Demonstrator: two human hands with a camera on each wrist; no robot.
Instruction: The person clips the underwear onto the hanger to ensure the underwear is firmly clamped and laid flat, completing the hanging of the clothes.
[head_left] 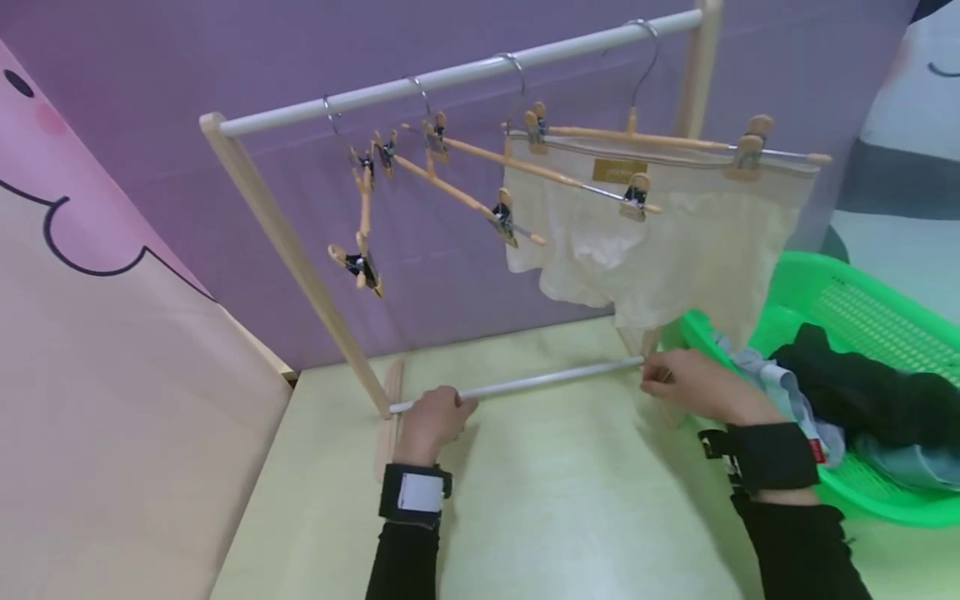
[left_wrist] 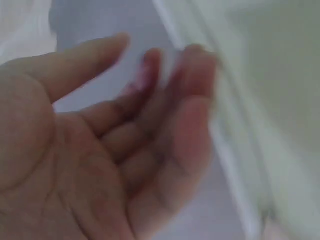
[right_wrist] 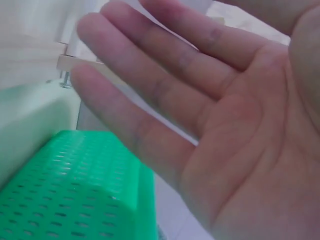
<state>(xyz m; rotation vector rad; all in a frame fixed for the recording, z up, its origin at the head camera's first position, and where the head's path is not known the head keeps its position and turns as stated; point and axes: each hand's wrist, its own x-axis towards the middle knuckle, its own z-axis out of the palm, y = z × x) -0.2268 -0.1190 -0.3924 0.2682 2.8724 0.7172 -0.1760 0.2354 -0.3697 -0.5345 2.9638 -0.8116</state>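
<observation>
My left hand (head_left: 433, 421) is at the left end of the drying rack's lower white rod (head_left: 551, 380), overlapping it in the head view. In the left wrist view its fingers curve loosely around nothing. At the rod's right end is my right hand (head_left: 693, 382), beside the rack's foot; its fingers (right_wrist: 150, 90) look nearly straight in the right wrist view, with the palm bare. Above hang white shorts (head_left: 652, 225), clipped at the waistband to a wooden hanger (head_left: 667, 140). Several bare clip hangers (head_left: 450, 187) hang to their left from the upper rod (head_left: 465, 73).
A green basket (head_left: 885, 292) stands at the right, close to my right forearm. Dark clothing (head_left: 862, 387) and grey-blue garments lie in it. The rack's left wooden post (head_left: 300, 267) leans up from the pale tabletop (head_left: 540, 500). A purple wall backs the rack.
</observation>
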